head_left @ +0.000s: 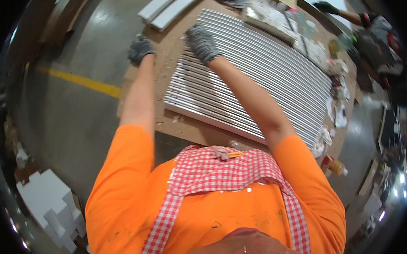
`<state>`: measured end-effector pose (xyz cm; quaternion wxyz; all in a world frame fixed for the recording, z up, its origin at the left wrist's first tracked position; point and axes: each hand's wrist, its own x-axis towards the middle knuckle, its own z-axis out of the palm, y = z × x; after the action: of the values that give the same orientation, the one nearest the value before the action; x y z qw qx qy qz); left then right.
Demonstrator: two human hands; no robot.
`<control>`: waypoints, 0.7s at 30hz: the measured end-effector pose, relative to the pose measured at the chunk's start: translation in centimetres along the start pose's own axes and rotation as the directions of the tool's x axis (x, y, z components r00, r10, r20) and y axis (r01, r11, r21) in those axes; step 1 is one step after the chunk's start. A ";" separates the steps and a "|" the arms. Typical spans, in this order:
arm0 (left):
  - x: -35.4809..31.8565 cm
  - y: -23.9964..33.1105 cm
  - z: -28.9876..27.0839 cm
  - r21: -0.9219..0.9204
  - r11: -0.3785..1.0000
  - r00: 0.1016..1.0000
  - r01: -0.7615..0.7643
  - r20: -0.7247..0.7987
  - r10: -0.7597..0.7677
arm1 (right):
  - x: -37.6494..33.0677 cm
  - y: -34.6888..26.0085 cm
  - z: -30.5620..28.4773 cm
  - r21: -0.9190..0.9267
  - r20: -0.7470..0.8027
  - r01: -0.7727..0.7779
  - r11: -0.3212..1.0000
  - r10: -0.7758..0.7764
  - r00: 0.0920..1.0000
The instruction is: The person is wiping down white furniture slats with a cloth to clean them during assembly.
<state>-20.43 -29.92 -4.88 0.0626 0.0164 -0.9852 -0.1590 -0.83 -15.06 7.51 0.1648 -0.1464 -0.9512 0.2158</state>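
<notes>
A white slatted panel [256, 79] of many long parallel strips lies on a brown board-covered table [171, 47]. My right hand [202, 43], in a grey glove, rests on the panel's far left end with the fingers bent down over the strips; whether it grips one is hidden. My left hand [141, 49], also gloved in grey, is curled at the table's left edge beside the panel, with nothing visible in it. I wear an orange shirt and a red-and-white checked apron [219, 171].
Two white profiles [170, 5] lie at the table's far left corner. Tools, rags and small containers [336, 95] crowd the table's far and right edges. Another person's gloved hand [327, 7] reaches in at the top right. White foam blocks [47, 201] sit on the floor, with a yellow floor line [84, 81].
</notes>
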 end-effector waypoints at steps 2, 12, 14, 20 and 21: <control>-3.1 4.5 -0.3 0.048 0.998 0.994 -0.037 0.102 0.032 | -3.0 4.4 1.5 -0.053 -0.095 -0.054 0.997 0.049 0.994; -3.5 3.7 -5.1 0.078 0.992 0.980 0.097 0.166 -0.109 | -18.0 8.4 -11.6 0.010 -0.073 -0.301 0.953 0.301 0.951; -3.5 4.2 -4.5 0.081 0.993 0.983 0.084 0.158 -0.096 | -22.7 10.6 -15.6 0.059 -0.128 -0.486 0.872 0.490 0.863; -3.6 4.3 -3.8 0.072 0.995 0.983 0.074 0.165 -0.085 | -37.8 21.3 -22.2 -0.269 -0.477 -0.725 0.634 0.566 0.673; -3.4 4.2 -3.7 0.077 0.994 0.982 0.079 0.165 -0.091 | -40.1 23.2 -23.0 -0.284 -0.538 -0.746 0.603 0.543 0.644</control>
<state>-16.60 -26.92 -0.52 -0.0283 0.0470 -0.9903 -0.1275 48.88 -0.67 6.46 0.2209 -0.5640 -0.7955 -0.0175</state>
